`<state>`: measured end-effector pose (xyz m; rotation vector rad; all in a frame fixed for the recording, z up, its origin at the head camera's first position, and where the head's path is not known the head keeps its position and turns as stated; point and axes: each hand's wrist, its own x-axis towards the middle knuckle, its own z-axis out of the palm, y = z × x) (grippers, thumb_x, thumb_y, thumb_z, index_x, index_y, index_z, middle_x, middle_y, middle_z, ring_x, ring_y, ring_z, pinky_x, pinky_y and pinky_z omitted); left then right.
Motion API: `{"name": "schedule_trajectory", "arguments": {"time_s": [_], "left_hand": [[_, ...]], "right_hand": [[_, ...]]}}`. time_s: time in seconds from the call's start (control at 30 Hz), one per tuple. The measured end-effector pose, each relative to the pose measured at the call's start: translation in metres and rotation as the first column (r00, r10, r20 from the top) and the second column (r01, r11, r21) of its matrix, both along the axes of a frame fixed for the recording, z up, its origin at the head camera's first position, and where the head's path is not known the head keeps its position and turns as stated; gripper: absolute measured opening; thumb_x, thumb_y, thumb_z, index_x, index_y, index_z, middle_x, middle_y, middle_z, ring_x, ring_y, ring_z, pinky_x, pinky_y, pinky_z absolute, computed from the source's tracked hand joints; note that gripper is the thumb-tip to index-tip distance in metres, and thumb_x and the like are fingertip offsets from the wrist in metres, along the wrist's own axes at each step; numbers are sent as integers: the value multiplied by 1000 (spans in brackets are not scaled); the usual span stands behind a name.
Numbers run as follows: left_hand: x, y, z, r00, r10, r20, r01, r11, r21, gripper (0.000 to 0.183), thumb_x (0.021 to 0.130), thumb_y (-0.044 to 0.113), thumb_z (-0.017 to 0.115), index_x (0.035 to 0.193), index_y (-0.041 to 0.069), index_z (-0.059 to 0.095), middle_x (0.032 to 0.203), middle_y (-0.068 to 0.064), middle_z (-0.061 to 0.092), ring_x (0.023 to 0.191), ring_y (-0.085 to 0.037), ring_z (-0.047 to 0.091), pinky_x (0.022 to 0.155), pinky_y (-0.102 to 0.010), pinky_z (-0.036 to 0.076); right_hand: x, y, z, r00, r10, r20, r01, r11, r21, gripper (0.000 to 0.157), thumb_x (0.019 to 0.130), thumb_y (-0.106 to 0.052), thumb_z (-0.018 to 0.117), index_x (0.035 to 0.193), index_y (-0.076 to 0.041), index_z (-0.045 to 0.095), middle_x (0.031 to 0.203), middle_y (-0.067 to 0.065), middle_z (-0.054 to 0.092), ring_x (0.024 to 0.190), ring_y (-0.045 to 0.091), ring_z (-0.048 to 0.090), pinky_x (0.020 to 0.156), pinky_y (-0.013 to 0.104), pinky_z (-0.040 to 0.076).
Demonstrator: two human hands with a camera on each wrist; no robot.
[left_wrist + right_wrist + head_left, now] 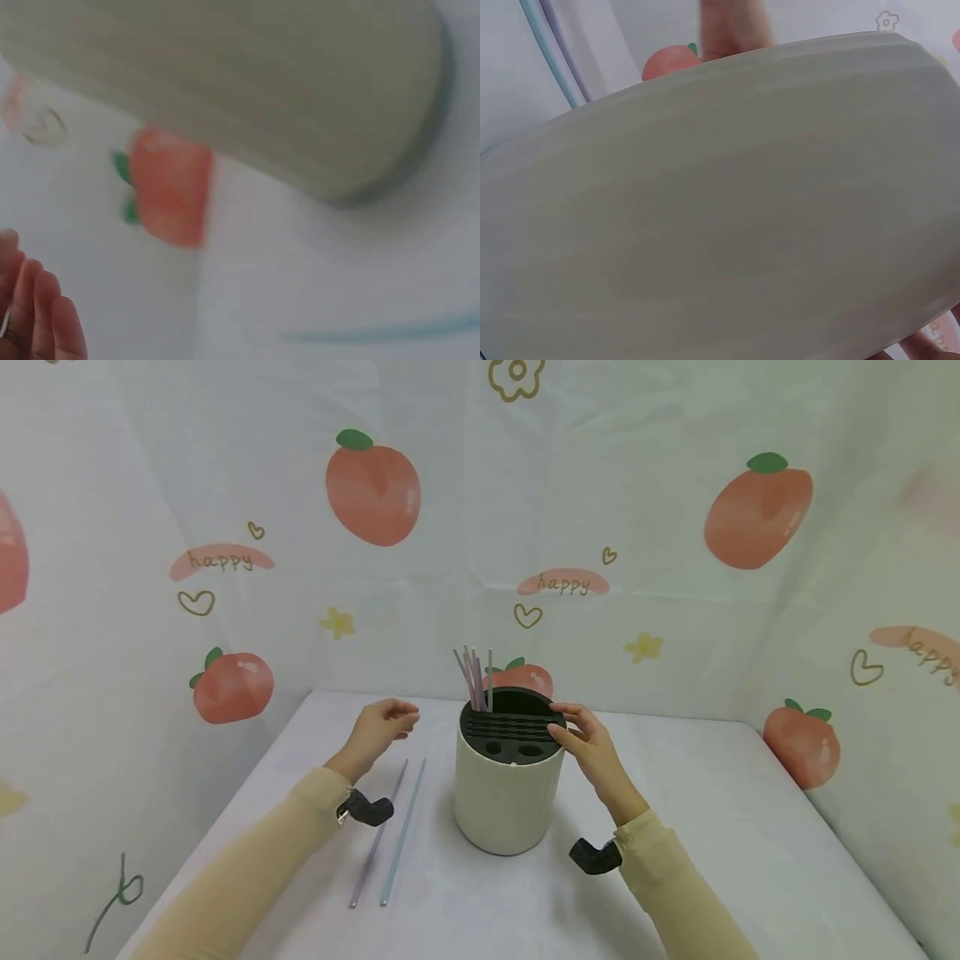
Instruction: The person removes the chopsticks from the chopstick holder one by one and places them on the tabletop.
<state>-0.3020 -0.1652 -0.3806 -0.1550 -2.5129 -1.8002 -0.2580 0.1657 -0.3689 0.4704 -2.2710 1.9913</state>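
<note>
A cream cylindrical holder [507, 802] stands upright on the table, with a black slotted top [517, 749] that has two round holes and a wide rear opening. Several thin pastel sticks [476, 681] lean in the rear opening's left side. My right hand [592, 752] holds the holder's right rim with thumb and fingertips; some of its fingers [922, 346] show beside the wall in the right wrist view. To the left of the holder, my left hand [381, 731] hovers with nothing visible in it, its fingers [45, 307] together and fairly straight in the left wrist view.
A purple stick [367, 864] and a blue stick [400, 852] lie side by side on the white table [315, 893], left of the holder. Behind the table hangs a white cloth [465, 485] printed with peaches.
</note>
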Motion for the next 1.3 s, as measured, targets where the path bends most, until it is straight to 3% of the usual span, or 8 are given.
{"name": "schedule_trajectory", "arguments": {"time_s": [0.17, 0.3, 0.5, 0.67, 1.03, 1.17, 1.3], "left_hand": [[3, 25, 48, 983, -69, -169, 94, 986, 139, 31, 89, 15, 62, 112, -6, 57, 100, -14, 59, 88, -24, 59, 78, -25, 52], [5, 41, 66, 961, -137, -238, 188, 960, 206, 32, 88, 11, 63, 113, -8, 55, 104, -18, 58, 98, -35, 57, 82, -25, 51], [5, 57, 69, 944, -196, -264, 261, 935, 240, 29, 87, 5, 63, 110, -8, 53, 101, -11, 57, 95, -23, 59, 85, -27, 50], [4, 62, 65, 945, -214, -248, 283, 915, 286, 25, 87, 0, 61, 108, -9, 51, 97, -5, 56, 91, -15, 60, 86, -27, 49], [1, 68, 61, 948, -208, -241, 271, 924, 269, 16, 86, 1, 63, 99, -2, 54, 93, -5, 56, 87, -12, 59, 84, -30, 51], [0, 68, 70, 934, -192, -303, 284, 911, 298, 14, 87, -1, 61, 98, -4, 54, 93, -6, 56, 86, -14, 60, 83, -32, 52], [0, 64, 93, 905, -146, -399, 304, 877, 371, 11, 86, -2, 61, 96, -3, 55, 94, -6, 59, 86, -16, 61, 81, -34, 52]], "right_hand": [[0, 1, 1, 1000, 0, 1, 0, 1000, 0, 41, 91, -18, 59, 127, -4, 47, 124, 16, 47, 105, 16, 55, 96, 37, 41], [1, 2, -1, 1000, 5, 1, -5, 1000, -11, 40, 91, -16, 59, 127, -3, 46, 124, 16, 47, 101, 13, 57, 93, 29, 43], [0, 1, -3, 1000, 13, -1, -13, 1000, -10, 39, 92, -15, 58, 128, -3, 46, 124, 17, 47, 101, 12, 57, 95, 33, 41], [-1, 1, -4, 1000, 19, 0, -19, 1000, -16, 40, 92, -16, 58, 127, -3, 46, 124, 17, 47, 103, 17, 56, 98, 41, 39], [-2, 1, -2, 1000, 21, 0, -21, 1000, -15, 40, 92, -17, 58, 128, -3, 46, 124, 17, 46, 105, 18, 55, 99, 43, 38], [-2, 2, -2, 1000, 20, 0, -20, 1000, -16, 40, 92, -16, 58, 127, -3, 46, 124, 17, 46, 105, 17, 55, 99, 42, 38], [-2, 2, -2, 1000, 21, 3, -21, 1000, -16, 40, 92, -17, 58, 127, -3, 46, 125, 17, 45, 107, 20, 54, 99, 43, 38]]}}
